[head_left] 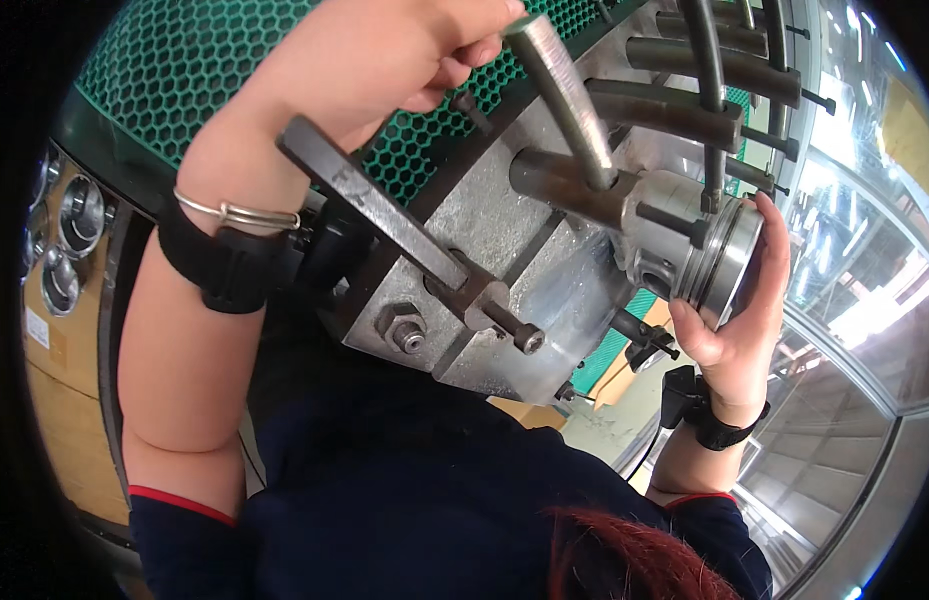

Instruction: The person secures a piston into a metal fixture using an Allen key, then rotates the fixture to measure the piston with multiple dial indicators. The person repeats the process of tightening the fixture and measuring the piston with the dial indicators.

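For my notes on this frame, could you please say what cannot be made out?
In the head view:
Bare left hand: top cut off by the upper edge.
Silver, grooved, cylindrical metal piston: end face turned away toward the bare right hand.
Round silver metal parts: leftmost cut by the dark rim.

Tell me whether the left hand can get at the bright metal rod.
Probably yes: the left hand is close beside the upper end of the bright metal rod, with nothing visible between.

Shiny metal piston, perhaps plastic mat
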Motion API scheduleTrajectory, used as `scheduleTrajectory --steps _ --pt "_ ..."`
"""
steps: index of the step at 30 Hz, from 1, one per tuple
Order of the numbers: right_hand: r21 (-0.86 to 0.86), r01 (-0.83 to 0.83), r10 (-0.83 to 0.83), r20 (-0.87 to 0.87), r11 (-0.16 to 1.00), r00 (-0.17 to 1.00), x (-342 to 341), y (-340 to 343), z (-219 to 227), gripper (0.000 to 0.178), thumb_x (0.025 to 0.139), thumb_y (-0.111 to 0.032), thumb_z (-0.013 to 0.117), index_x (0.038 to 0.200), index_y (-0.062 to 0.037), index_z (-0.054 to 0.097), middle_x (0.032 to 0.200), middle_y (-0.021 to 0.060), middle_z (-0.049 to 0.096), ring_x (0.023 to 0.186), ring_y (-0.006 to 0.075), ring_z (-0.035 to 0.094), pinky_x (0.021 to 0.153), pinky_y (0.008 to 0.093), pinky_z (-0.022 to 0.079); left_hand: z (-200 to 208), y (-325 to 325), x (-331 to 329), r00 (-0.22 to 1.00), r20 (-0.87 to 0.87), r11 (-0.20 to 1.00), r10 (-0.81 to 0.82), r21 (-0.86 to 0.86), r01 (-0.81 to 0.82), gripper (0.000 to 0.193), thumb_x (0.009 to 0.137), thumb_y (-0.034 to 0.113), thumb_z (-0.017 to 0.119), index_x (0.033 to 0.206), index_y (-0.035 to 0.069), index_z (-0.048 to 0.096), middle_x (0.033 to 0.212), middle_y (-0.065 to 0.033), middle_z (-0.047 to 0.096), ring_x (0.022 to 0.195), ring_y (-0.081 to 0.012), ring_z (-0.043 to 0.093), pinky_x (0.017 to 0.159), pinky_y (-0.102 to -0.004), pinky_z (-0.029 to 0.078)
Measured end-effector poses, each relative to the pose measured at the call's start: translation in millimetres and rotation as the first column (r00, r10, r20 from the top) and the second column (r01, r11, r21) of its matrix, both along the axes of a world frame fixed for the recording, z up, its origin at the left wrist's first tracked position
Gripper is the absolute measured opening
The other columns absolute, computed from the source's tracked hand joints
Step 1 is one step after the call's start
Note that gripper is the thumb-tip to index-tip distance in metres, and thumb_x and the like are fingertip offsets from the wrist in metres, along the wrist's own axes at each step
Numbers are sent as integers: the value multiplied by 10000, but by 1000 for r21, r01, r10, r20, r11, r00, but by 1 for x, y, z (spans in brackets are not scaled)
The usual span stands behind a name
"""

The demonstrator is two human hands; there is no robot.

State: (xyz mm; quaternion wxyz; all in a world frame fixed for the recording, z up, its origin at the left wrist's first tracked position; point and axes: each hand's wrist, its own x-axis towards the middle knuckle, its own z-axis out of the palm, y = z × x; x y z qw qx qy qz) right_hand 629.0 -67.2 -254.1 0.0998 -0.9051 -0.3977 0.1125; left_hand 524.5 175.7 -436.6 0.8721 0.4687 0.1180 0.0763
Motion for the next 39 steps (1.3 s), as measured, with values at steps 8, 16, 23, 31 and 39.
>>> scheduleTrajectory --steps 8,16,23,31,39 --pt "-39 -52 55 59 998 997 -2 -4 2 994 542 -191 743 1419 -11 312 1294 148 437 1165 248 483 1023 354 361 27 13 4 932 -350 995 -97 -24 94 172 936 137 527 873 -2 608 615 12 474 480 -62 384 398 -184 325" --pt "-62 -95 99 72 994 992 -14 -5 -24 990 559 -221 746 1417 7 307 1285 150 450 1159 252 486 1019 355 363 13 0 -8 975 -215 997 52 -52 -65 181 931 105 525 946 -54 612 609 6 466 479 -65 356 391 -197 300" --pt "-115 -92 104 105 989 989 -10 -8 -13 964 572 -211 753 1408 9 326 1271 165 474 1146 266 506 1006 364 383 11 -8 -13 973 -95 977 209 -23 -212 174 920 68 526 922 -73 628 643 -22 533 468 -55 397 364 -202 286" --pt "-135 -129 141 89 982 986 -8 -1 -14 934 587 -200 762 1397 11 348 1255 181 501 1130 283 529 991 375 405 31 -2 -33 954 -265 985 142 -62 -163 194 926 85 532 969 -85 617 634 -3 515 462 -41 391 361 -185 288" --pt "-67 -58 69 172 996 983 31 20 5 905 602 -188 771 1387 13 370 1239 198 527 1115 299 552 976 386 428 -32 8 -6 995 5 990 102 100 -102 309 1000 248 449 1085 8 625 666 84 391 493 10 292 399 -144 250"
